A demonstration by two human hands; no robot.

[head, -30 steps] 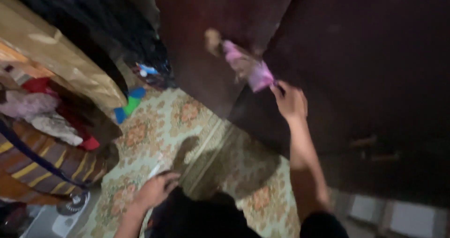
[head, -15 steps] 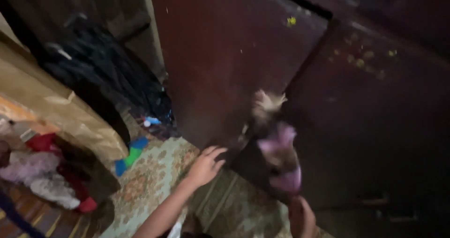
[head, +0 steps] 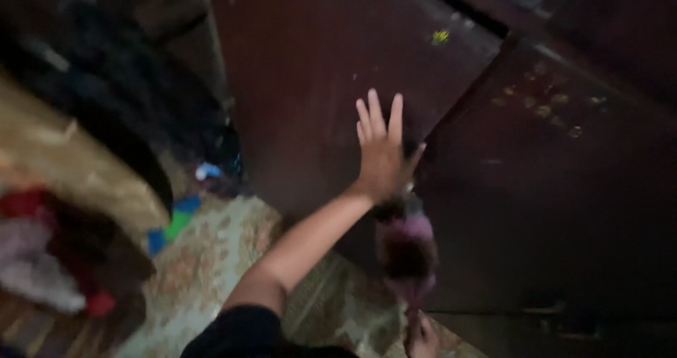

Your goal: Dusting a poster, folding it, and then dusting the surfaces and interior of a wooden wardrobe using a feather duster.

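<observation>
My left hand (head: 381, 146) is raised with fingers spread, flat against the dark brown wardrobe door (head: 317, 83) near its right edge. My right hand (head: 422, 335) shows only at the bottom edge and grips the handle of a pink and purple feather duster (head: 407, 247). The duster's fluffy head points upward along the gap between the two wardrobe doors, just below my left hand. A second dark door (head: 564, 189) stands to the right.
A patterned green and orange carpet (head: 204, 273) covers the floor. At the left sit a tan slanted surface (head: 63, 168), a pile of red and white clothes (head: 42, 259), dark clothing (head: 106, 83), and blue and green items (head: 173, 224).
My left hand rose from near the floor up to the wardrobe door and spread open. The duster dropped lower in view, and my right hand sank to the bottom edge.
</observation>
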